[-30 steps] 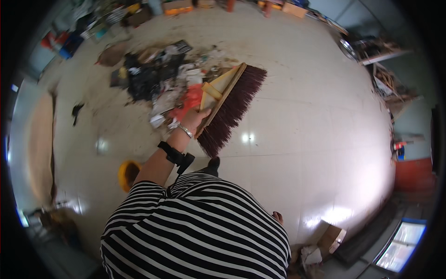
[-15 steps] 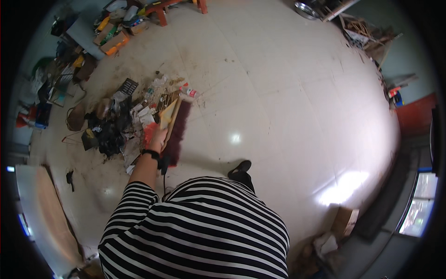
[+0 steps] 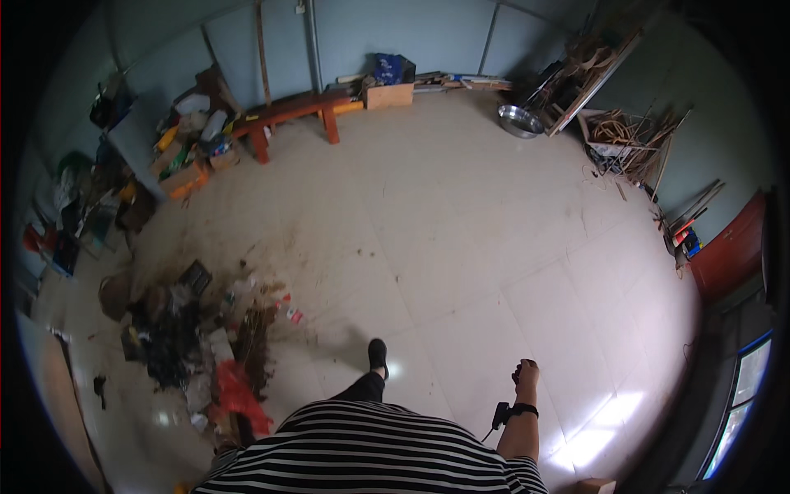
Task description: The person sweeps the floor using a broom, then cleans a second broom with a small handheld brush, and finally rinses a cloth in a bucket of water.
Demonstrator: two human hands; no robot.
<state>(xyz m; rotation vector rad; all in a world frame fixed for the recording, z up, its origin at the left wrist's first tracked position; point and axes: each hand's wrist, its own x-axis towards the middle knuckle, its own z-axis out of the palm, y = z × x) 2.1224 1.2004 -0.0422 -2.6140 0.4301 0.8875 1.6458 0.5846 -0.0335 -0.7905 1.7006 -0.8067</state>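
Note:
My right hand hangs to the right over the tiled floor, its fingers curled into a fist. No object shows in it. A black band with a small dark device sits on that wrist. At the lower left, part of my left arm shows beside a crumpled red plastic bag; the fingers are blurred or hidden. The broom cannot be made out clearly. On the left lies a heap of rubbish with black plastic, paper, a dark tray and a brown strip of debris.
A red-brown wooden bench stands by the far wall, with crammed boxes to its left. A metal basin and a crate of sticks and cord are at the far right. Dirt marks spread beyond the heap.
Earlier my left hand gripped a broom beside the heap; now that hand is back by my body. My right hand has come into view. The view has tilted up toward the far wall.

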